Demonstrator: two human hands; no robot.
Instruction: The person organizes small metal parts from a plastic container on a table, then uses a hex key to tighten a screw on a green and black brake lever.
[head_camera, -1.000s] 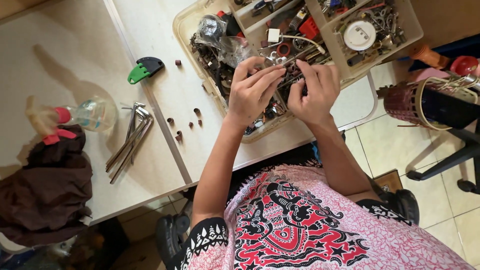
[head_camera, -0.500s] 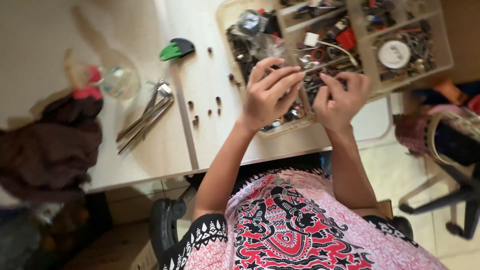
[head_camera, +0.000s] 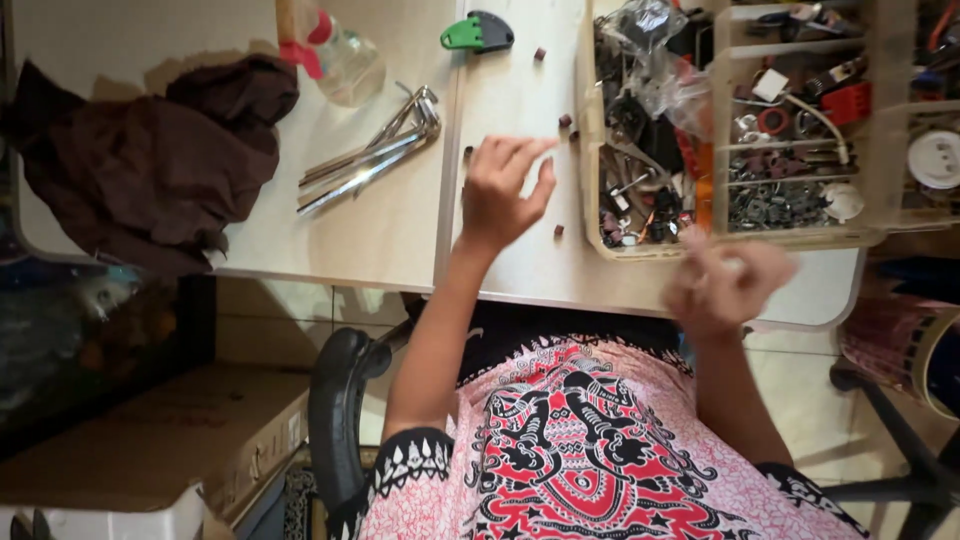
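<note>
My left hand (head_camera: 505, 190) hovers over the white table (head_camera: 500, 265) with its fingers spread and nothing in it. Small dark brown pieces lie around it: one (head_camera: 565, 120) just past the fingertips, another (head_camera: 558, 230) by the thumb side. My right hand (head_camera: 725, 285) is blurred with motion at the table's near edge, just in front of the clear compartment box (head_camera: 720, 240). I cannot make out whether it holds anything. The box is full of metal parts, washers, wires and red plastic bits.
A bundle of hex keys (head_camera: 375, 155) lies left of my left hand. A green and black tool (head_camera: 477, 32) and a clear spray bottle (head_camera: 340, 55) sit at the far edge. A dark brown cloth (head_camera: 150, 160) covers the left. A cardboard box (head_camera: 150, 440) stands below.
Both hands were together over the compartment box. My left hand has moved left onto the bare table and opened; my right hand has drawn back toward me.
</note>
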